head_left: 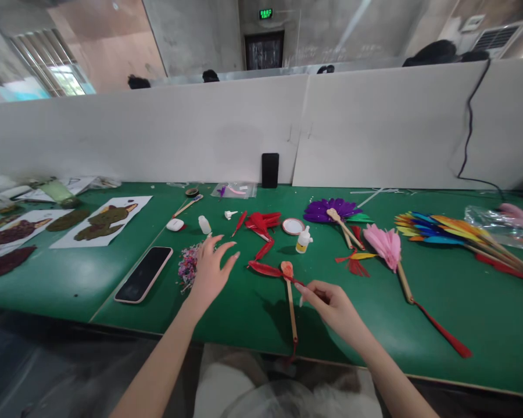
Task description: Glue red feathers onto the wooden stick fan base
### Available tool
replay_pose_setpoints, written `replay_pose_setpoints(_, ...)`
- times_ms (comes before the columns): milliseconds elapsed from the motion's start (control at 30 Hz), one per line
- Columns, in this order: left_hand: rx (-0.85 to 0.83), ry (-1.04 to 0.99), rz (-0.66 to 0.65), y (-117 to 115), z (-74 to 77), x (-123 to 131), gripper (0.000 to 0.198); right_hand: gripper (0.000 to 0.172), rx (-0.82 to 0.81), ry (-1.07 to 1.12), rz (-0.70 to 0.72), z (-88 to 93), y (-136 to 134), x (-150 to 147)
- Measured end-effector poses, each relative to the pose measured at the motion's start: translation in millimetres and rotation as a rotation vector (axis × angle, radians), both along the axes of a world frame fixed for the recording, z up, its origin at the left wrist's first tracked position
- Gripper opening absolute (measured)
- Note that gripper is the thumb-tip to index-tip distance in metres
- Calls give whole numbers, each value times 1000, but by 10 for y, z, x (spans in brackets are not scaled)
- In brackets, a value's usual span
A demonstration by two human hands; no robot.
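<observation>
On the green desk (pixel 244 313), my right fingers (pixel 309 292) pinch the red feather (pixel 265 269) crossing the near stick (pixel 292 307) at its far end, and I'd guide it lightly, steadying the stick with my spread left fingers (pixel 225 249).

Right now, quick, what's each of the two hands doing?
Left hand: open, holding nothing that shows.
Right hand: closed, pinching the end of a red feather.

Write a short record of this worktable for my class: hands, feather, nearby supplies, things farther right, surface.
Left hand: open, beside small multicoloured pieces
Right hand: pinching a red feather
Feather position: across a wooden handle, near its wider end
Nearby supplies: white squeeze bottle, more red feathers
Farther right: purple feather fan, pink feather fan, multicoloured feathers
Surface: green tabletop
</observation>
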State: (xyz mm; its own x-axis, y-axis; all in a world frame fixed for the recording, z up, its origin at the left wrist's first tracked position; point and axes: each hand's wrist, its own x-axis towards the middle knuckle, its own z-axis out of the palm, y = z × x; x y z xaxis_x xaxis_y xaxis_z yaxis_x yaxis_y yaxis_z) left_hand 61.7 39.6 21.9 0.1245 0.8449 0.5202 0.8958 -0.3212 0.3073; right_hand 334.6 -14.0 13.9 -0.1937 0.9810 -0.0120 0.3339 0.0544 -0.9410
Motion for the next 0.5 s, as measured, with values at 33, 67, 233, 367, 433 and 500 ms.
replay_pose_setpoints(33,-4,-15,-92,-65,44,106,27,49,12,-12,4,11,15,-23)
replay_pose_setpoints(67,-26,-5,-191,-140,90,223,32,49,20,-29,13,27,31,-50)
replay_pose_setpoints(233,-40,188,-320,-429,181,744,17,44,111,-124,75,184,91,-194)
replay_pose_setpoints(367,-134,-43,-286,-342,122,815,28,39,146,-32,45,318,109,-163)
replay_pose_setpoints(433,-312,-400,-239,-254,131,780,29,33,176,26,-28,319,119,-119)
replay_pose_setpoints(500,-518,-802,-229,-200,169,768,26,29,176,34,-50,261,133,-110)
